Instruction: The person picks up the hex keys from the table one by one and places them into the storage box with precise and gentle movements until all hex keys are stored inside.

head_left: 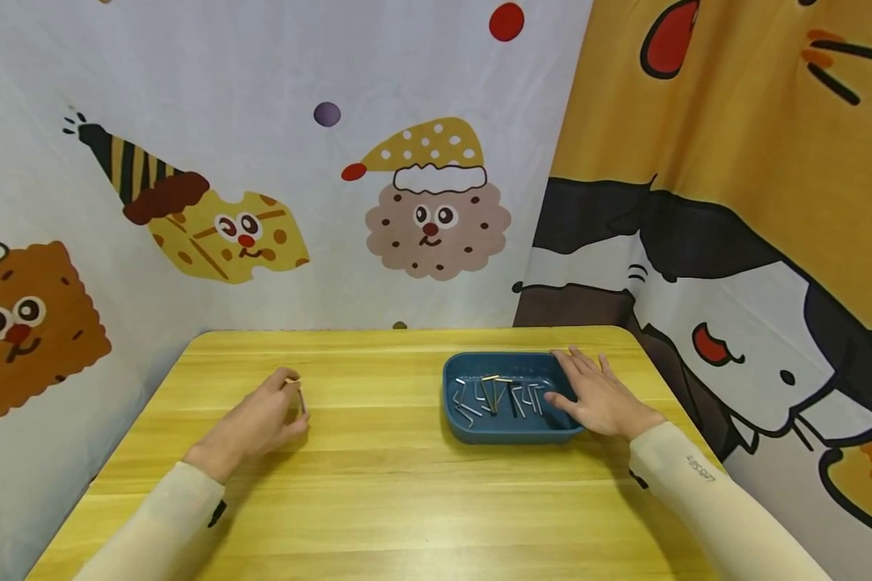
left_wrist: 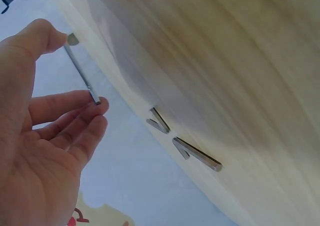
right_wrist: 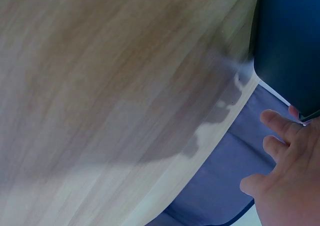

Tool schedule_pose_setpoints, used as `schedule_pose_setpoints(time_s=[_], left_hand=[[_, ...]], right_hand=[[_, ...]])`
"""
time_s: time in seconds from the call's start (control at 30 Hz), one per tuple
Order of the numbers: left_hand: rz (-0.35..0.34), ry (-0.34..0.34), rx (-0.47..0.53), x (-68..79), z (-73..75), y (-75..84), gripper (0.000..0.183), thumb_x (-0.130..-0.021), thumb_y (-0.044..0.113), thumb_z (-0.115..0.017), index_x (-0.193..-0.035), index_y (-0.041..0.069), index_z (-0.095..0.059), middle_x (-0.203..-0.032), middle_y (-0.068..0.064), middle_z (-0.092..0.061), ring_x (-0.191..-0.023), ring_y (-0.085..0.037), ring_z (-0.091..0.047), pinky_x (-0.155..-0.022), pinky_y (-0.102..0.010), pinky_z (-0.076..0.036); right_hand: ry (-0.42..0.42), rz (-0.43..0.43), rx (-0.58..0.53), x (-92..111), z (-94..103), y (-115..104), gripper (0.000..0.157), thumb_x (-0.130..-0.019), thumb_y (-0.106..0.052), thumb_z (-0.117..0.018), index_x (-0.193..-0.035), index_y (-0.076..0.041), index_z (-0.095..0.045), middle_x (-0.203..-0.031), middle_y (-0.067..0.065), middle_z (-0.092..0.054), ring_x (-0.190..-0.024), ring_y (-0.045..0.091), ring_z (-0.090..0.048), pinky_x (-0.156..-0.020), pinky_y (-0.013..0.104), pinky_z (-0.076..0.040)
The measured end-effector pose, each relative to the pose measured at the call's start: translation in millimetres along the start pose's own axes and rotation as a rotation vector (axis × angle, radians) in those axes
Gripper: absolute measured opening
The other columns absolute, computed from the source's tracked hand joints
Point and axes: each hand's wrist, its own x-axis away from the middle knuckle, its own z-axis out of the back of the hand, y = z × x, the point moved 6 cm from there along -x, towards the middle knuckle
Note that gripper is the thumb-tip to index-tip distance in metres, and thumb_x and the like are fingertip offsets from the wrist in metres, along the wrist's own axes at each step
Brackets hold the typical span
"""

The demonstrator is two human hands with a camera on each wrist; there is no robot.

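My left hand (head_left: 257, 420) pinches a metal hex key (left_wrist: 79, 68) lengthwise between thumb and fingertips, above the left part of the table. Close by on the tabletop, in the left wrist view, lie a smaller hex key (left_wrist: 160, 121) and a larger hex key (left_wrist: 199, 155); the hand hides them in the head view. My right hand (head_left: 601, 399) lies over the right rim of a blue plastic bin (head_left: 509, 436), fingers spread and fairly straight, thumb over the inside. Several L-shaped hex keys (head_left: 471, 410), mostly silver with some brass-toned, are scattered on its floor.
The yellow wood-grain table (head_left: 378, 500) has rounded far corners. A pale cartoon-printed cloth (head_left: 276, 64) hangs behind it, and a yellow and dark patterned curtain (head_left: 741, 145) hangs along the right edge.
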Motion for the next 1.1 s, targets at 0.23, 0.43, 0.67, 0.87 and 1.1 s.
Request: schedule_pose_setpoints(time_s=[0.23,0.43,0.67,0.87,1.1], left_hand=[[-0.026,0.033,0.035,-7.4,-0.2,13.5,0.029,-0.099,0.017,-0.089,-0.115,-0.005,-0.079,-0.145,-0.033,-0.067,-0.103,-0.028,-0.077,-0.084,-0.039,-0.071],[-0.048,0.032,0.054,-14.8,-4.6,27.9,0.049,-0.097,0.016,-0.090,-0.132,-0.015,-0.074,-0.141,-0.029,-0.067,-0.102,-0.027,-0.076,-0.084,-0.038,-0.070],[-0.083,0.014,0.089,-27.2,-14.4,45.7,0.050,-0.098,0.016,-0.089,-0.133,-0.015,-0.072,-0.137,-0.024,-0.066,-0.109,-0.028,-0.075,-0.090,-0.037,-0.070],[-0.120,0.002,0.095,-39.4,-20.6,62.2,0.054,-0.098,0.019,-0.090,-0.136,-0.015,-0.072,-0.137,-0.022,-0.067,-0.115,-0.028,-0.074,-0.099,-0.041,-0.070],[-0.172,0.003,0.076,-52.6,-22.6,82.3,0.054,-0.099,0.022,-0.091,-0.137,-0.012,-0.072,-0.137,-0.019,-0.066,-0.117,-0.027,-0.073,-0.098,-0.038,-0.069]], right_hand=[[-0.007,0.001,-0.004,0,1.1,-2,0.093,-0.117,-0.060,-0.060,-0.185,-0.007,-0.027,-0.190,0.030,-0.030,-0.179,0.055,-0.023,-0.141,0.086,-0.008],[-0.009,0.002,-0.003,0,2.1,-2,0.092,-0.118,-0.060,-0.059,-0.185,-0.007,-0.026,-0.190,0.031,-0.030,-0.179,0.055,-0.022,-0.141,0.086,-0.008],[-0.010,-0.002,-0.001,-1,1.6,-1,0.093,-0.118,-0.061,-0.059,-0.186,-0.008,-0.025,-0.190,0.031,-0.030,-0.179,0.055,-0.022,-0.141,0.086,-0.006],[-0.003,-0.002,-0.002,-1,1.3,-1,0.093,-0.117,-0.062,-0.059,-0.186,-0.007,-0.026,-0.190,0.030,-0.030,-0.179,0.055,-0.022,-0.141,0.086,-0.006],[-0.004,-0.003,0.004,0,1.9,-1,0.092,-0.118,-0.061,-0.058,-0.185,-0.008,-0.026,-0.190,0.030,-0.030,-0.179,0.055,-0.022,-0.141,0.086,-0.007]])
